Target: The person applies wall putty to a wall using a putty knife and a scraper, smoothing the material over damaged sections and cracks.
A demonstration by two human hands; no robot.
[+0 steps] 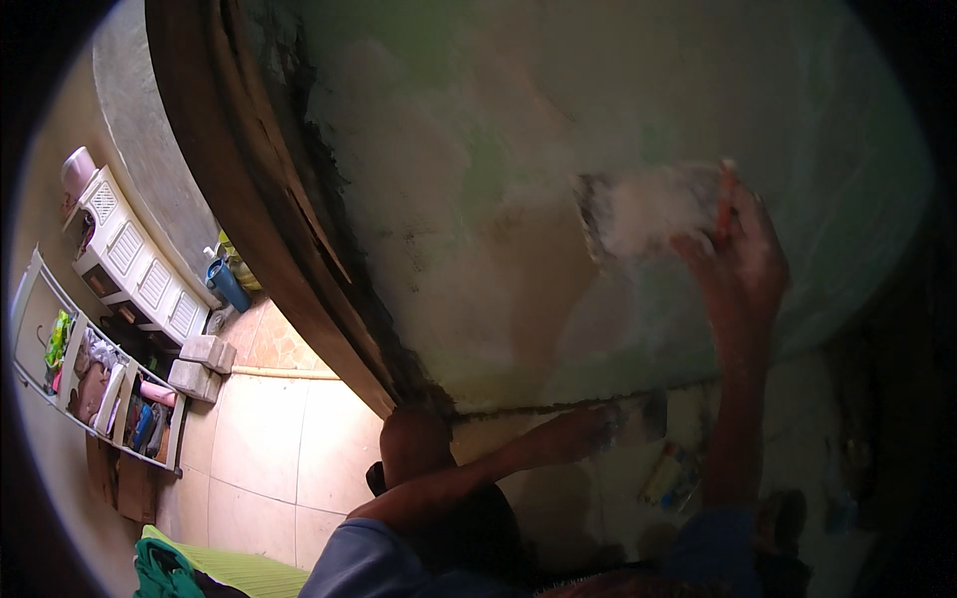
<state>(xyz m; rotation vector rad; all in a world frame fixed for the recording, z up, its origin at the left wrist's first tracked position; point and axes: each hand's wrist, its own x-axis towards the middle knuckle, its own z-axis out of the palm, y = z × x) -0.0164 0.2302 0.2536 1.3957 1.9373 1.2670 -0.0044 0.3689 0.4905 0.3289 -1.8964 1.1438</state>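
My right hand (748,249) is closed on the edge of a flat rectangular plate (638,214), like a plastering trowel or scraper blade, smeared with pale paste and dark at its edges. A reddish strip shows along the gripped side. The plate lies against or just in front of a wall (478,120) with green and greyish-white patches. Lower down, my left hand (603,427) reaches across near the foot of the wall. It appears closed, and a small dark flat piece (654,414) shows just past its fingers. Dim light hides how they meet.
A wooden door frame (269,199) bounds the wall on the left. Through the doorway are a white drawer cabinet (140,254), a loaded rack (105,384), grey blocks (204,364) and a blue bottle (229,284). On the shaded floor lies a yellowish packet (670,478).
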